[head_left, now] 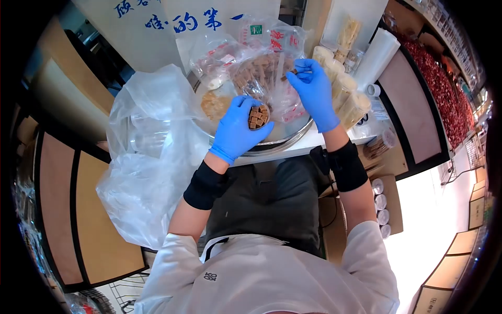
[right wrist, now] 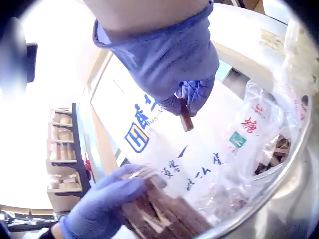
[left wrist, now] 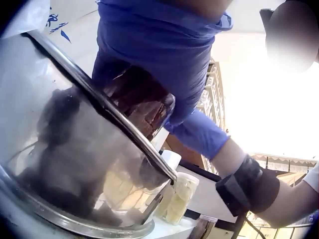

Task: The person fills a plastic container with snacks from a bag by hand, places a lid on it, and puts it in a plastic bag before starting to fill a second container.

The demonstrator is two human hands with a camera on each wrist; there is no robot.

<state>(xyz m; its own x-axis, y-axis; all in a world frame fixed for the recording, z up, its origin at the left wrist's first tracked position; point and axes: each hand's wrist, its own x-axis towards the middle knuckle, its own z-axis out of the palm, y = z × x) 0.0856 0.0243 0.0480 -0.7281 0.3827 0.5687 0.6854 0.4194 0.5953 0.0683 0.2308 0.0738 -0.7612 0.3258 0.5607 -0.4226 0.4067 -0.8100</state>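
Observation:
My left hand (head_left: 240,130), in a blue glove, grips a clear round jar (right wrist: 157,211) packed with upright reddish-brown sticks. From above, their squared ends (head_left: 258,117) fill its mouth. Higher and to the right, my gloved right hand (head_left: 315,93) pinches one short brown stick (right wrist: 186,118) between thumb and fingers, apart from the jar. Both hands are over a wide round metal basin (head_left: 277,148). Inside it lies a clear plastic bag (head_left: 256,76) of more brown sticks, beside a pale tan heap (head_left: 217,104).
Several clear jars with pale contents (head_left: 343,86) line the basin's right side, near a roll of clear plastic (head_left: 377,58). A large translucent bag (head_left: 141,188) hangs over the left edge. Small lidded jars (head_left: 381,201) stand in a carton low on the right.

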